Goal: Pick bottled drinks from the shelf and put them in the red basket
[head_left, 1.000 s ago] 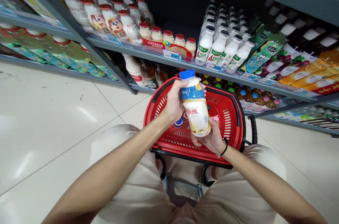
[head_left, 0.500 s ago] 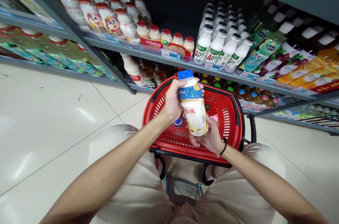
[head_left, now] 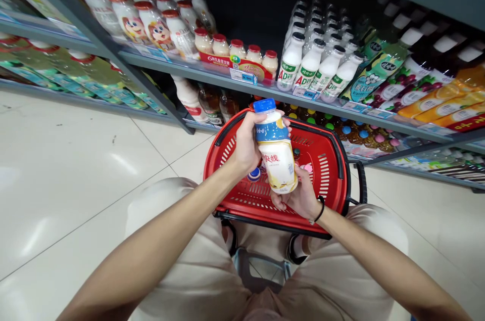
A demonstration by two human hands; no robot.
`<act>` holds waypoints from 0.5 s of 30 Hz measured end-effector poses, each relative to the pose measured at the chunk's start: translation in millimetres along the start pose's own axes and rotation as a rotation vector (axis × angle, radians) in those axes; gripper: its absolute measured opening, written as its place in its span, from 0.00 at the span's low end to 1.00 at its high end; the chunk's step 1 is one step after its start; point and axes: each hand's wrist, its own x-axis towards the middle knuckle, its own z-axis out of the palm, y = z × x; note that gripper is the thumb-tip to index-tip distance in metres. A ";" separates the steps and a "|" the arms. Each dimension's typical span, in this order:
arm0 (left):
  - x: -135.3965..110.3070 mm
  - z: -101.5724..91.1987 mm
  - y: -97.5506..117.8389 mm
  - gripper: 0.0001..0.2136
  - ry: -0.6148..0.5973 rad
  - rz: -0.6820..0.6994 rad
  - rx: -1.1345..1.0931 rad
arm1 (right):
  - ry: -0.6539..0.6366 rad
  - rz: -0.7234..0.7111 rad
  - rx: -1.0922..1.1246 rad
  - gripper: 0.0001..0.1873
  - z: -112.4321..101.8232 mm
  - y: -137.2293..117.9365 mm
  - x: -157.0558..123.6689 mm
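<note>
A white drink bottle (head_left: 276, 159) with a blue cap and a blue upper band is held tilted over the red shopping basket (head_left: 242, 204). My left hand (head_left: 247, 143) wraps round its upper part from the left, with fingertips showing past the right side near the neck. Near the base, my right hand (head_left: 301, 195) cups the bottle from below and the right; a dark band circles that wrist. Inside the basket, partly hidden by the bottle and hands, are a blue-capped item (head_left: 254, 174) and something pink (head_left: 307, 168).
A shelf (head_left: 182, 68) in front bears red-capped bottles (head_left: 151, 28), a pack of small bottles (head_left: 237, 53), white bottles (head_left: 310, 65) and juice bottles (head_left: 435, 91). More bottles stand on the lower shelf. The basket's black handle (head_left: 362, 184) juts out right. Tiled floor (head_left: 94, 159) lies left.
Almost nothing differs. Both hands keep the bottle in nearly the same place, and the view has shifted very slightly.
</note>
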 end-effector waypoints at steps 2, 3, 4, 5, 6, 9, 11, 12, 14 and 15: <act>0.0 -0.2 0.1 0.19 0.005 -0.008 -0.002 | 0.000 0.001 -0.003 0.41 -0.1 0.0 -0.2; 0.0 -0.3 0.1 0.19 0.005 -0.010 -0.005 | 0.000 0.002 -0.003 0.41 -0.1 -0.1 -0.2; 0.1 -0.4 0.1 0.19 0.004 -0.009 -0.009 | 0.002 0.004 -0.003 0.41 -0.1 -0.1 -0.3; 0.2 -0.4 0.0 0.19 0.001 -0.007 -0.011 | 0.003 0.004 -0.004 0.41 0.1 -0.1 -0.3; 0.3 -0.4 0.0 0.18 -0.001 -0.004 -0.012 | 0.004 0.005 -0.004 0.41 0.2 -0.1 -0.4; 0.4 -0.2 0.0 0.18 -0.003 -0.002 -0.011 | 0.005 0.005 -0.001 0.40 0.7 -0.3 -0.4; 0.3 0.0 0.0 0.18 0.001 -0.004 -0.011 | 0.011 0.009 0.000 0.40 0.9 -0.4 -0.5; 0.2 0.1 0.1 0.18 0.003 -0.005 -0.010 | 0.016 0.010 0.000 0.40 1.1 -0.6 -0.5; 0.1 0.2 0.1 0.18 0.008 -0.009 -0.011 | 0.022 0.016 0.000 0.41 1.4 -0.9 -0.6; 0.1 0.3 0.2 0.18 0.011 -0.011 -0.012 | 0.022 0.019 0.002 0.41 1.6 -1.0 -0.6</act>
